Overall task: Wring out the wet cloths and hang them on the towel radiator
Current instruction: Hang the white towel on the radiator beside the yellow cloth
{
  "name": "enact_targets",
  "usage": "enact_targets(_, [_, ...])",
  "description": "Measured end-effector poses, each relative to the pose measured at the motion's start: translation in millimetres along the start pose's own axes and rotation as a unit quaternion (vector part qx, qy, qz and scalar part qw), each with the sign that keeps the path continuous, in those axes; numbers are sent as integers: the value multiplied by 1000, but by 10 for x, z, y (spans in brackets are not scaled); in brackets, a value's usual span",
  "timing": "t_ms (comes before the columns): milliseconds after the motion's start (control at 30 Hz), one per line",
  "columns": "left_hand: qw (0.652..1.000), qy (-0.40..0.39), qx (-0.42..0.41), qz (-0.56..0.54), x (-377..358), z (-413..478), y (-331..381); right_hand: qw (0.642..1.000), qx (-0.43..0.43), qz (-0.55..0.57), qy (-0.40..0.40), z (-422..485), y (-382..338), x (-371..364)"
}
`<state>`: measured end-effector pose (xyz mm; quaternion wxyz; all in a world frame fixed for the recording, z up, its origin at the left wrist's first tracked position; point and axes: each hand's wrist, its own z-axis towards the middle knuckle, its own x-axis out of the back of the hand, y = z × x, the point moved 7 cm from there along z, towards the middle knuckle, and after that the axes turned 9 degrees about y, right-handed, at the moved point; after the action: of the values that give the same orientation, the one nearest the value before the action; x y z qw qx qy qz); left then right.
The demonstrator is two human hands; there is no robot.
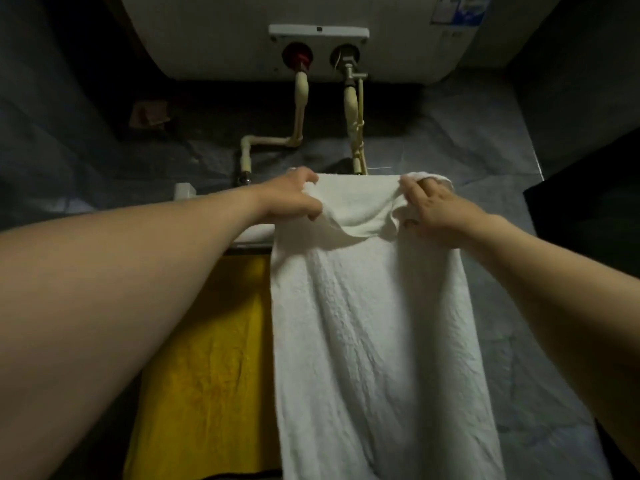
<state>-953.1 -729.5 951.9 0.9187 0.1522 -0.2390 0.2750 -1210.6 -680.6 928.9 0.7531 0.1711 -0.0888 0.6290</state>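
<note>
White cloth (374, 327) draped over the top rail of the towel radiator (252, 233), long front panel hanging straight down, surface crinkled. Left hand (294, 199) clamped on the cloth's upper left corner at the rail; right hand (433, 211) pinched the upper right corner, fingers curled into the fabric. Slack fold sagged between the two hands. Yellow cloth (207, 375) hung just left of the white cloth, edges touching or nearly so, lower on the radiator. Water heater (294, 32) mounted above the radiator, two pipes (299, 98) dropping from it toward the rail. Dark tiled wall (485, 150) behind everything.
</note>
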Motion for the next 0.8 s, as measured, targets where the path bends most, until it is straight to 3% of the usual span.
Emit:
enact_targets(167, [972,-29,-70,221,-378,158,-317,997,-7,-77,-11,184,-144,-190])
enact_targets(267, [972,-45,-78,219,-655,122,-508,995,36,-87,41,182,-258,-263])
enact_targets(433, [982,-81,-10,173,-912,136,-791,985,126,-88,75,248,-494,-362])
enact_targets(533, [985,-97,11,140,-850,178,-790,989,83,-64,102,397,-592,-260])
enact_targets(567, [987,-103,24,123,-821,179,-808,995,38,-53,74,453,-591,-287])
enact_targets(633, [988,-104,57,98,-771,154,-858,995,-55,-56,-60,466,-528,-487])
enact_targets(733, [988,-112,103,30,-757,140,-924,947,-199,23,-250,180,-429,-786])
enact_targets(800, [984,-107,120,-75,-733,155,-922,931,-229,84,-272,77,-473,-813])
